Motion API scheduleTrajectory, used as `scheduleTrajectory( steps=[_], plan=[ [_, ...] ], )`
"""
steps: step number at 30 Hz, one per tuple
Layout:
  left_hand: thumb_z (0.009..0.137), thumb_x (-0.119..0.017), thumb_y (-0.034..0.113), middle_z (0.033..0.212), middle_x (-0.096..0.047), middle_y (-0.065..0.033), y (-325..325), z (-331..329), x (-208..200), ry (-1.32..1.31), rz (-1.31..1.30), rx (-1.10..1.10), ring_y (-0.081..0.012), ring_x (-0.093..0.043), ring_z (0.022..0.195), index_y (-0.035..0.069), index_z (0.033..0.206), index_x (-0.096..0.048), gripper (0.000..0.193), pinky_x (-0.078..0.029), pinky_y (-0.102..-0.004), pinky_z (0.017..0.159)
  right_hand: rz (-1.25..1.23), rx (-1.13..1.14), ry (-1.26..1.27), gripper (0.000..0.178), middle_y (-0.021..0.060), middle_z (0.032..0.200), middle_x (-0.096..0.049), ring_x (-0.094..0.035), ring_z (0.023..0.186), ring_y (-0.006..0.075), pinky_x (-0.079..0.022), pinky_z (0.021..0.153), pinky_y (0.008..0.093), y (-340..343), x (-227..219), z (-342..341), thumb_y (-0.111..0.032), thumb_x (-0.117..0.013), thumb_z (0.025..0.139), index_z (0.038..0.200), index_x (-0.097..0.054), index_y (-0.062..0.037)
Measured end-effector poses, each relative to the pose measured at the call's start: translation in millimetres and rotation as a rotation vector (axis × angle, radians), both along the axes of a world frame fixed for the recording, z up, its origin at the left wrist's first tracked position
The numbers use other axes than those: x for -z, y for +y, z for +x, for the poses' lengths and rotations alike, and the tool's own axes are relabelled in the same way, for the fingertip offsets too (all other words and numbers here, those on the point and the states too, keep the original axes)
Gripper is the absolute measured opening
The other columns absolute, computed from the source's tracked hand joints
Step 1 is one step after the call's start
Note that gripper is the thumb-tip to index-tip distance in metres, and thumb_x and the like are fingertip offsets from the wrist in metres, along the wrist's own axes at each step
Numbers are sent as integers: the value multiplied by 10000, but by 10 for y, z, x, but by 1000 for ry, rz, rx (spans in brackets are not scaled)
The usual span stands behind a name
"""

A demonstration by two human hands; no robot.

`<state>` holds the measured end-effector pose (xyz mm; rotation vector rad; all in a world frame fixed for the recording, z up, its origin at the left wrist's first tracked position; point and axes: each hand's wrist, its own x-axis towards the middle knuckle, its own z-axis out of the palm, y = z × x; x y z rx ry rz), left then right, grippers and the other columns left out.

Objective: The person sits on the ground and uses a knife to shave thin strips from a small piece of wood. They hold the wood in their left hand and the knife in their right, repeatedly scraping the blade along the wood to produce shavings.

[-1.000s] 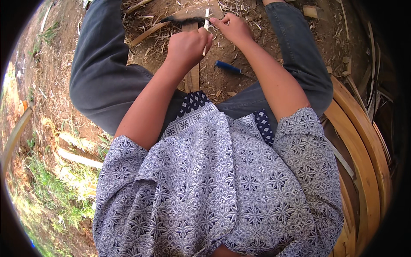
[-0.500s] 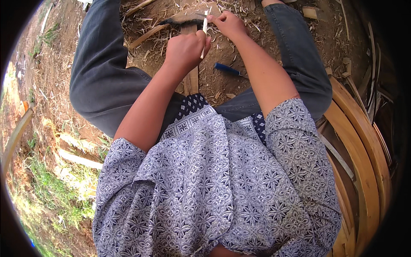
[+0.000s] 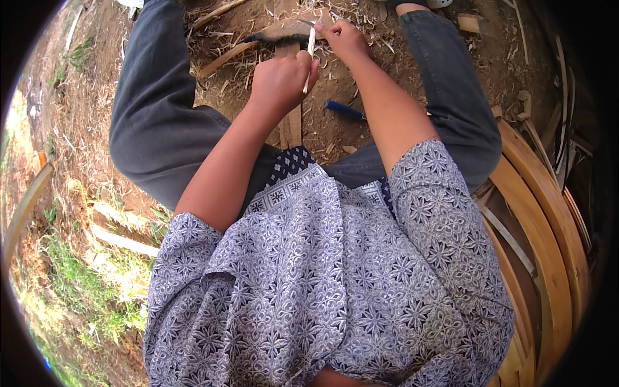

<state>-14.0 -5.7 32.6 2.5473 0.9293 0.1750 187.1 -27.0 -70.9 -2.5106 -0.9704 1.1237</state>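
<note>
1. The largest thing is the person's blue-and-white patterned shirt (image 3: 335,277), its short sleeves ending above bare forearms.
2. Dark grey trousers (image 3: 161,122) cover the legs, spread wide on either side of the work.
3. Long wooden planks (image 3: 548,213) lie at the right, their edges bent by the lens.
4. A narrow wooden board (image 3: 291,128) lies on the ground between the legs, partly under the left hand.
5. The left hand (image 3: 278,79) is clamped around a pale stick; the right hand (image 3: 345,40), fingers curled, has its thumb beside the stick's upper end. The hands are apart.
6. The pale wooden stick (image 3: 311,42) stands out above and below the left fist, between the hands.
7. A blue handle (image 3: 344,109) lies on the dirt below the right hand.
8. A thin, blade-like sliver (image 3: 305,22) shows by the stick's tip; whether the right hand grips it, I cannot tell.
</note>
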Motion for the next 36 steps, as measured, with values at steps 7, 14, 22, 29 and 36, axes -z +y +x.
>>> scheduleTrajectory(
  steps=[7, 14, 22, 29, 36],
  plan=[
    [1035, -534, 346, 580, -616, -138, 28, -39, -23, 10, -89, -55, -368, -625, 512, 83, 789, -557, 361, -490, -479, 479, 82, 62, -11, 622, 109, 971, -753, -725, 929, 293, -552, 831, 439, 30, 252, 63, -722, -682, 840, 1013, -707, -125],
    [1054, -493, 371, 738, -661, -198, 221, -71, -100, -140, -462, -362, -390, -649, 686, 77, 875, -638, 373, -492, -483, 630, 151, 153, 12, 642, 113, 929, -743, -725, 842, 246, -569, 763, 410, -20, 587, 446, -704, -660, 880, 1052, -697, -86],
    [1083, -501, 394, 695, -578, -64, 316, -239, 214, -347, -799, -573, -207, -547, 651, 35, 861, -620, 439, -454, -361, 653, 84, 12, 375, 553, 42, 810, -663, -620, 647, 102, -508, 582, 281, -80, -139, 229, -618, -658, 941, 1073, -645, -80],
    [1048, -528, 376, 820, -696, -221, 164, -122, 50, -284, -397, -405, -422, -682, 841, 79, 961, -719, 364, -516, -487, 706, 169, -200, 42, 519, 47, 793, -688, -666, 731, 179, -524, 688, 373, -68, -392, 56, -624, -722, 880, 931, -700, -108],
    [1056, -546, 311, 803, -655, -233, 131, -20, -71, -115, -373, -290, -461, -624, 780, 34, 920, -674, 334, -482, -494, 671, 2, -139, -17, 474, 50, 976, -746, -726, 954, 241, -560, 834, 434, 34, -179, 131, -634, -701, 872, 1006, -727, -180]
  ],
)
